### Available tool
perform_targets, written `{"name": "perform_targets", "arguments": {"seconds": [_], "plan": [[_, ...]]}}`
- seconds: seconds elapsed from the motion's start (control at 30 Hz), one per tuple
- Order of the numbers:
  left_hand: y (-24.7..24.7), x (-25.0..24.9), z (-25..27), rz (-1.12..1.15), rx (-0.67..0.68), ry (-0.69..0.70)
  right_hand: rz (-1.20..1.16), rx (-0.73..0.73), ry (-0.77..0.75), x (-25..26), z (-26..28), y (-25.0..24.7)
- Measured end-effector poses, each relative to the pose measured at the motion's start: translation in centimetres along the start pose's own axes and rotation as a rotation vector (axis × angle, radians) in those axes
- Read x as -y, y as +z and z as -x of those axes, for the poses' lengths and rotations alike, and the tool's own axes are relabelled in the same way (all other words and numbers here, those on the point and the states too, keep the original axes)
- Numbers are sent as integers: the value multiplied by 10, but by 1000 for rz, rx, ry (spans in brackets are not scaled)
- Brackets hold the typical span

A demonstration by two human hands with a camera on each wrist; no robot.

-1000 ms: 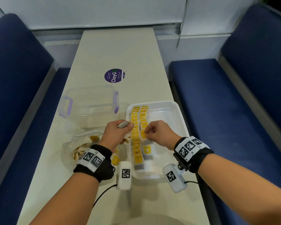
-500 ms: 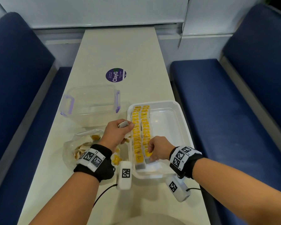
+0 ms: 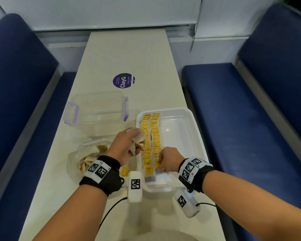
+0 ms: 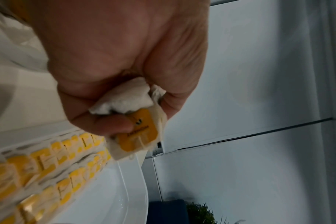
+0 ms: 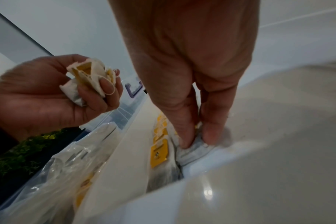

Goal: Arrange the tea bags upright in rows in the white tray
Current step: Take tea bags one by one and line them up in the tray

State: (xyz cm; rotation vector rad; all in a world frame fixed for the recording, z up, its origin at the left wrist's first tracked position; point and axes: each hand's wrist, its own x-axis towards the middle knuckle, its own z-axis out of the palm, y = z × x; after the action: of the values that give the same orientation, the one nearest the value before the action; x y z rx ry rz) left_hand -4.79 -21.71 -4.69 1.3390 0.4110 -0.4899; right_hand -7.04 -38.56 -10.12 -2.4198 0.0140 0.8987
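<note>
Low in the centre of the head view, a tea bag (image 5: pixel 194 149) is being pinched between thumb and fingers of the right hand (image 3: pixel 167 160) and seated at the near end of the second row in the white tray (image 3: pixel 195 129), whose right half is bare. Two rows of tea bags (image 3: pixel 150 136) with yellow tags are seen standing upright along the tray's left side. A small bunch of spare tea bags (image 4: pixel 132 115) is gripped in the curled fingers of the left hand (image 3: pixel 127 145), held just left of the tray's rim. More bags are visible in the plastic bag (image 3: pixel 89 157) at lower left, with a clear container (image 3: pixel 96 108) beyond it. The bags are judged to be very light, soft and easily crumpled, their strings prone to tangling; each would best be taken by its upper paper edge near the tag, with gentle pressure, and leaned against its neighbour so that it stands.
</note>
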Motion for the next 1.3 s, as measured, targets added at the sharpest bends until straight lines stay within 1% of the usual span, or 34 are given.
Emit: {"name": "perform_targets", "arguments": {"seconds": [0.07,0.13,0.2,0.27,0.3,0.33,0.37,0.43,0.5,0.6,0.63,0.7,0.77,0.8,0.87,0.93,1.0,1.13,1.23,1.3], "plan": [[1,-1,1,23,0,-8,41,-15,4,0,0,-3],[0,-1,1,13,-10,-4,60,-93,-14,2,1,-11],[0,-1,0,-3,-14,8,-102,-236,-70,9,2,-20],[1,0,0,-12,-9,10,-377,-337,-168,19,5,-31],[3,0,0,-14,-5,11,-513,-341,-220,25,8,-37],[4,0,1,-15,1,10,-600,-312,-284,31,12,-42],[5,0,2,-11,6,7,-611,-289,-356,35,15,-47],[8,-1,4,-5,17,-5,-496,-297,-481,38,16,-53],[10,-2,4,-33,25,-13,-418,-349,-522,42,16,-55],[11,-2,5,-95,38,-56,-430,-413,-519,46,11,-54],[11,-1,6,-99,30,-74,-476,-409,-515,46,11,-54],[8,0,6,-86,10,-100,-643,-371,-490,46,13,-58],[4,2,5,-80,-9,-97,-744,-360,-448,45,14,-63],[2,3,4,-88,-20,-71,-741,-370,-418,44,13,-66],[-2,4,1,-128,-31,33,-654,-369,-369,40,12,-71],[-3,4,0,-167,9,140,-580,-336,-342,36,10,-75],[-1,3,0,-225,56,195,-567,-281,-338,33,12,-77],[3,3,-4,-300,49,230,-535,-233,-358,32,16,-78],[2,5,-4,-344,59,222,-447,-231,-367,28,15,-84],[1,5,-3,-346,85,211,-446,-243,-356,26,13,-84]]}}
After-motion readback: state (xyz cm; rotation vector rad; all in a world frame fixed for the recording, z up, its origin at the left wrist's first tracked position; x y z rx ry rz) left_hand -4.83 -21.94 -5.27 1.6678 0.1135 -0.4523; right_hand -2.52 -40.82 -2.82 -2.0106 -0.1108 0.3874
